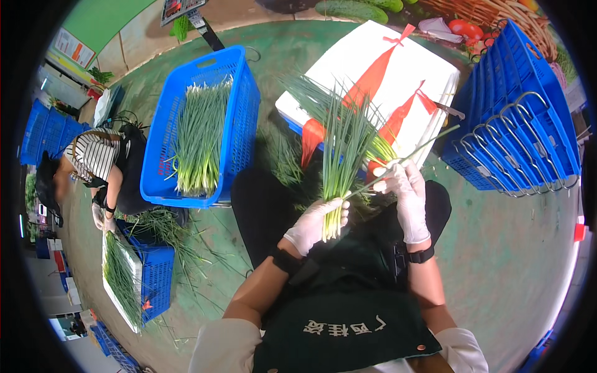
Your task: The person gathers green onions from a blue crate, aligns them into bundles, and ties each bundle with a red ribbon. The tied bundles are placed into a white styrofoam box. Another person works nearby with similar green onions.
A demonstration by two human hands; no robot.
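Observation:
My left hand [313, 224], in a white glove, grips an upright bunch of green onions [336, 168] near its pale lower ends. My right hand [405, 198], also gloved, pinches a single long green onion leaf [431, 141] that slants up to the right. The leaf's lower end reaches the bunch in my left hand. Behind that bunch, more green onions [381, 151] rest across the white foam board [322, 60], their pale ends close to my right fingers. Whether my right hand touches them, I cannot tell.
Red plastic strips [373, 79] and a knife [450, 110] are on the foam board. A blue crate [242, 116] of green onions stands at left; stacked blue crates [517, 121] stand at right. Further left, a co-worker [100, 154] handles green onions over another board. Loose leaves [284, 158] litter the floor.

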